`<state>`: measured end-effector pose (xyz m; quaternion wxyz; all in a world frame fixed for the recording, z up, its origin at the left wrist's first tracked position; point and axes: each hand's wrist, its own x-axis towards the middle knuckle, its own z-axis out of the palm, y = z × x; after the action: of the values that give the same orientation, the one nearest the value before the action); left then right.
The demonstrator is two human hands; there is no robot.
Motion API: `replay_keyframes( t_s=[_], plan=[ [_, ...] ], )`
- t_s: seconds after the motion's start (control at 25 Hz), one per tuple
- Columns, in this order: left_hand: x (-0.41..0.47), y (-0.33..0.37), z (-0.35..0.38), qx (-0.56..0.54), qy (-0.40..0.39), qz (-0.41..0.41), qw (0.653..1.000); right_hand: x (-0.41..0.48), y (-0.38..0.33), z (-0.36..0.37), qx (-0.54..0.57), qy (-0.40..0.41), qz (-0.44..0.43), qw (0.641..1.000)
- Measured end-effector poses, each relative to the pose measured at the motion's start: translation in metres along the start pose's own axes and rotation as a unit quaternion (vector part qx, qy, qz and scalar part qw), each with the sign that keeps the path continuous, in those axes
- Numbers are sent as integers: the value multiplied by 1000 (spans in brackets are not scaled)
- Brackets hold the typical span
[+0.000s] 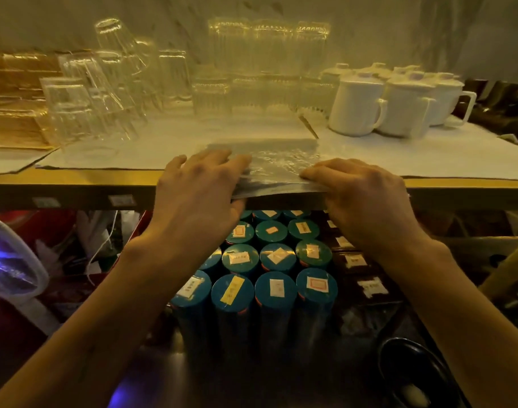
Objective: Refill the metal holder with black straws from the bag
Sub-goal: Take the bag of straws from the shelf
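Both hands grip the bag (269, 166) at the shelf (75, 184) edge — left hand (199, 187) and right hand (363, 192) closed on its near corners — its length running away from them

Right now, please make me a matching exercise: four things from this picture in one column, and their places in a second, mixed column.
Things:
1. plastic bag
2. white lidded mugs
3. clear glasses
4. teal canisters

Places:
A. below the shelf
B. back right of the shelf
C. at the shelf's front edge, under the left hand and right hand
D. back left of the shelf

Pairs: 1-C, 2-B, 3-D, 4-A
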<state>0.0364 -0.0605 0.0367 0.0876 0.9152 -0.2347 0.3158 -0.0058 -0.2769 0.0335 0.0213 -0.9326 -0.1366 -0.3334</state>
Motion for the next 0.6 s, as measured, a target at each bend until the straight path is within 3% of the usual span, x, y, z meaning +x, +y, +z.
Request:
replay_keyframes(
  t_s=[0.12, 0.32, 0.6],
  plan=[
    [8, 5, 6, 8, -25, 2, 1000, -1, 6, 4, 12, 52, -34, 998],
    [2, 7, 8, 7, 16, -12, 1000, 1, 13, 8, 65, 173, -42, 982],
    [-25, -14, -17, 6, 43, -22, 999, -21, -10, -14, 149, 194, 83, 966]
  ],
)
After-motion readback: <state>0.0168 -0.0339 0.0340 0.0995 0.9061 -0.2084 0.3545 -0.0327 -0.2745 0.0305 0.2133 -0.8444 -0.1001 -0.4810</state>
